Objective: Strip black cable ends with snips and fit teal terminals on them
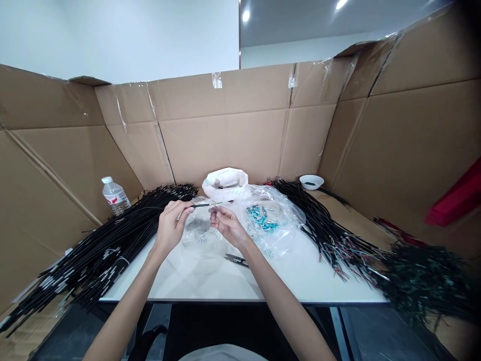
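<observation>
My left hand (172,224) is closed around a black cable (203,204), near the end where thin coloured wires stick out to the right. Just right of that end, my right hand (228,224) pinches with thumb and forefinger beside the wires. What lies between those fingertips is too small to make out. Behind and below the hands, a clear plastic bag (205,240) holds small silvery pieces. To the right, another clear bag (291,215) has a heap of small blue-green pieces (262,216) in it. Small black-handled snips (236,259) lie on the white table (188,281) below my right hand.
Thick bundles of black cables lie at left (139,223) and right (319,215), the right one with bare coloured wire ends. A water bottle (115,195), a white bag (225,183) and a white bowl (311,181) stand behind. Cardboard walls (225,135) enclose the table; dark green strands (424,281) hang at right.
</observation>
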`<action>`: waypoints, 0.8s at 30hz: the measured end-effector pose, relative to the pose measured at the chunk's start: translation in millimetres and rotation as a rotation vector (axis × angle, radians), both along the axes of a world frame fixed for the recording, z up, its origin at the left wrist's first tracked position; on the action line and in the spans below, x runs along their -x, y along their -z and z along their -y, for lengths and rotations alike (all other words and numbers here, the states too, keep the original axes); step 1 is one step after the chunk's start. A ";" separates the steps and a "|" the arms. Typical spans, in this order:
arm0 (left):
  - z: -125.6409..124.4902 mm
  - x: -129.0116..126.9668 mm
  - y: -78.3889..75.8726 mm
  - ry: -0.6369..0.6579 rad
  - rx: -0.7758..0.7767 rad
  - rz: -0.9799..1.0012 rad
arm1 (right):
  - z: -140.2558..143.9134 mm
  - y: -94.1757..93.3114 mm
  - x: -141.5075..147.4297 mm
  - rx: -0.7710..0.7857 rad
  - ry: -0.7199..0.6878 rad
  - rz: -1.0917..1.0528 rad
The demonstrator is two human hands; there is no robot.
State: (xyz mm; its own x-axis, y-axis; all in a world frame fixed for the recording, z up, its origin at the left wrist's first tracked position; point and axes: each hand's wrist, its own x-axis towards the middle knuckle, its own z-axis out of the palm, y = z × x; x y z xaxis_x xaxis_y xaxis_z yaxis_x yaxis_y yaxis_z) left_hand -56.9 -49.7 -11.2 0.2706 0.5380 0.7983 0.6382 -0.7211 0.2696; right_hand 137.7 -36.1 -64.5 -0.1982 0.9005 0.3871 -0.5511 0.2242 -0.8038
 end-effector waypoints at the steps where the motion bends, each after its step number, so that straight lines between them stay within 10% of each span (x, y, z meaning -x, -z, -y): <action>1: 0.0 -0.4 0.0 0.000 -0.002 0.001 | 1.0 -0.7 1.7 -0.012 0.040 0.007; 10: 2.0 -5.4 6.7 0.021 0.024 -0.026 | 16.8 0.7 7.8 -0.134 0.649 0.044; 24: -2.3 -9.6 10.3 0.000 0.022 -0.009 | 19.0 4.6 6.9 -0.225 0.800 0.194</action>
State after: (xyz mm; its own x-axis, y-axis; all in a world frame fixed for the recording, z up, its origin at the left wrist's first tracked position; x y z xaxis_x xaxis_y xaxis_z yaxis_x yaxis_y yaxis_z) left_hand -47.3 -47.4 -21.5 0.2774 0.5556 0.7838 0.6408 -0.7149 0.2799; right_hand 130.8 -55.1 -69.2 0.3838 0.7032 0.5985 -0.0158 0.6530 -0.7572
